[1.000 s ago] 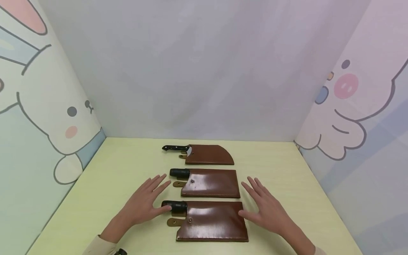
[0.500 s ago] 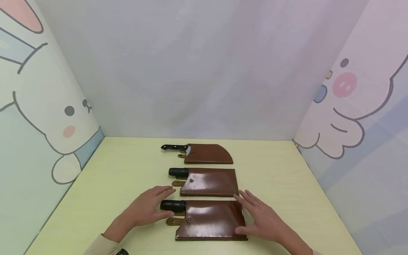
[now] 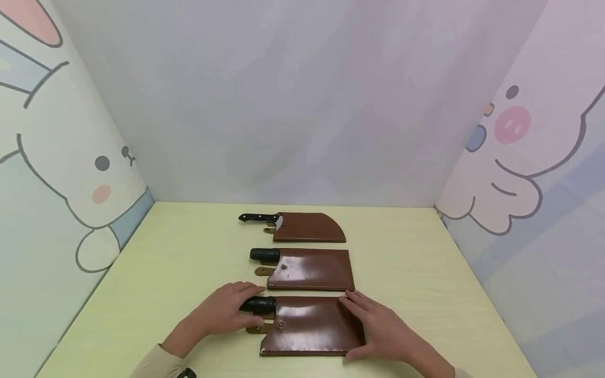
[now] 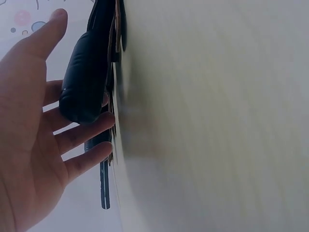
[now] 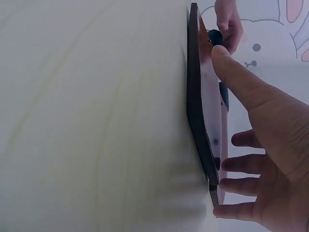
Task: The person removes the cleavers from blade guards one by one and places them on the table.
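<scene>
A cleaver in a glossy brown leather sheath [image 3: 309, 325] lies flat nearest me, its black handle [image 3: 259, 304] pointing left. My left hand [image 3: 219, 310] is spread about that handle, fingers on the far side and thumb over the strap [image 3: 255, 329]. In the left wrist view, the fingers are relaxed, with the thumb well apart from the black handle [image 4: 84, 77]. My right hand [image 3: 385, 328] spans the sheath's right end, fingertips over its far corner and thumb near the front corner. The right wrist view shows its fingers spread beside the sheath edge [image 5: 195, 96].
Beyond lies a second cleaver in a rectangular brown sheath [image 3: 314, 270]. Farthest back is a knife with a riveted black handle [image 3: 259, 218] and a curved brown sheath [image 3: 309, 227]. All rest on a pale yellow table [image 3: 189, 236] with walls at the back and sides.
Both hands have come inward and lower onto the nearest cleaver, the left around its handle, the right over the sheath's right end. The sheathed knives keep their places.
</scene>
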`<state>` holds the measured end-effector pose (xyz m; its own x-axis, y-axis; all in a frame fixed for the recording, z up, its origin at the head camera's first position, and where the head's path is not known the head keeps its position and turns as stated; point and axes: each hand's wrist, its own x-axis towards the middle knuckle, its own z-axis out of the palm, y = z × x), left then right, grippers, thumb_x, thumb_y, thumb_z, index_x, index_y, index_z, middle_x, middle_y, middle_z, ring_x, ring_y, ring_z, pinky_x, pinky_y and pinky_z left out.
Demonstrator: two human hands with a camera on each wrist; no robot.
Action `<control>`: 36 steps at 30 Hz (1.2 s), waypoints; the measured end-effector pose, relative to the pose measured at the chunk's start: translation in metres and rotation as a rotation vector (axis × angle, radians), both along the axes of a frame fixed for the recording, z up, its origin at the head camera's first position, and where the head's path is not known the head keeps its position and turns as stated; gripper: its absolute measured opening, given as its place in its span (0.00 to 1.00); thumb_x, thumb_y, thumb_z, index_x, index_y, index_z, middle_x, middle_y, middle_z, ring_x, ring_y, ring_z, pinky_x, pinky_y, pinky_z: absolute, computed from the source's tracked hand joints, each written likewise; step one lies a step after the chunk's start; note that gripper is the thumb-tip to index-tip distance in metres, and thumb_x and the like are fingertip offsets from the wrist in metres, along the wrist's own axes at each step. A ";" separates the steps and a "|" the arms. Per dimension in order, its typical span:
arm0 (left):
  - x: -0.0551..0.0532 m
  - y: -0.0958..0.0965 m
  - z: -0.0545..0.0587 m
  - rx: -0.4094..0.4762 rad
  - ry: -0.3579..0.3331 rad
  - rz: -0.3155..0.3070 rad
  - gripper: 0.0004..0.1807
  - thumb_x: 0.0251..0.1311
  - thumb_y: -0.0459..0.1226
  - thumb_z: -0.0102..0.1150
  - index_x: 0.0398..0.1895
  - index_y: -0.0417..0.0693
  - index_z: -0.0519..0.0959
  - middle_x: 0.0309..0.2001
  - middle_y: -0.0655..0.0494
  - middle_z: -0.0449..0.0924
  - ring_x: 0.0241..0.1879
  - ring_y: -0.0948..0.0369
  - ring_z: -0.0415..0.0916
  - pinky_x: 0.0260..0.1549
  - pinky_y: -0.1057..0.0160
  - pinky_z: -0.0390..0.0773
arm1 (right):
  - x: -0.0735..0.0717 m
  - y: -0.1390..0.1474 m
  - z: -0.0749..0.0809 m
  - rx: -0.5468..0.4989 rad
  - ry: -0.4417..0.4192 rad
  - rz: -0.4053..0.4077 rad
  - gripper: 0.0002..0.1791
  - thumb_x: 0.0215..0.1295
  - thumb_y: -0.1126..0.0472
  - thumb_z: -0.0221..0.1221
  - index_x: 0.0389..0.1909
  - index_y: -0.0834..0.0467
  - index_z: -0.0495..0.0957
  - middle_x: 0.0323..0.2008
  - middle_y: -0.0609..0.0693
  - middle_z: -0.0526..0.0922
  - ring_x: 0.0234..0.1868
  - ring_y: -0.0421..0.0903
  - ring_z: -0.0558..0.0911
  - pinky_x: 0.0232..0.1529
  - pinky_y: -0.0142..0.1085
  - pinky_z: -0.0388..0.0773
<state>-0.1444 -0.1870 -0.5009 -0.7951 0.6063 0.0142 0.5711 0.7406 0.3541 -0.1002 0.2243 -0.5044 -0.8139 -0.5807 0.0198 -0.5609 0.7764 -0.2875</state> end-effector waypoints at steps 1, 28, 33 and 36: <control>0.000 0.001 0.000 0.000 -0.006 0.001 0.40 0.61 0.68 0.59 0.66 0.52 0.77 0.58 0.56 0.80 0.56 0.54 0.78 0.55 0.48 0.78 | 0.000 -0.001 0.000 0.006 -0.015 0.002 0.66 0.42 0.15 0.61 0.78 0.52 0.62 0.76 0.55 0.65 0.75 0.57 0.66 0.61 0.57 0.76; -0.008 0.003 -0.005 0.087 -0.045 -0.074 0.23 0.65 0.55 0.65 0.51 0.49 0.83 0.41 0.66 0.76 0.35 0.72 0.69 0.35 0.66 0.77 | 0.003 -0.003 0.000 0.052 -0.020 0.046 0.71 0.39 0.14 0.60 0.79 0.55 0.59 0.75 0.61 0.64 0.73 0.61 0.65 0.61 0.63 0.70; -0.009 0.002 -0.005 0.085 -0.041 -0.069 0.21 0.64 0.55 0.66 0.50 0.50 0.84 0.39 0.68 0.75 0.34 0.73 0.69 0.35 0.67 0.76 | 0.002 -0.004 -0.001 0.056 0.015 0.056 0.69 0.41 0.14 0.61 0.78 0.54 0.60 0.72 0.57 0.67 0.71 0.57 0.67 0.61 0.60 0.71; -0.010 0.002 -0.005 0.092 -0.074 -0.059 0.20 0.63 0.54 0.68 0.49 0.51 0.84 0.39 0.69 0.76 0.35 0.72 0.69 0.35 0.66 0.76 | 0.002 -0.004 -0.002 0.063 0.017 0.054 0.68 0.42 0.15 0.62 0.78 0.53 0.60 0.71 0.55 0.67 0.70 0.54 0.67 0.62 0.58 0.72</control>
<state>-0.1543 -0.1847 -0.5057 -0.7590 0.6509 0.0146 0.5826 0.6690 0.4616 -0.0987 0.2198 -0.5068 -0.7810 -0.6245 -0.0041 -0.6072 0.7608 -0.2291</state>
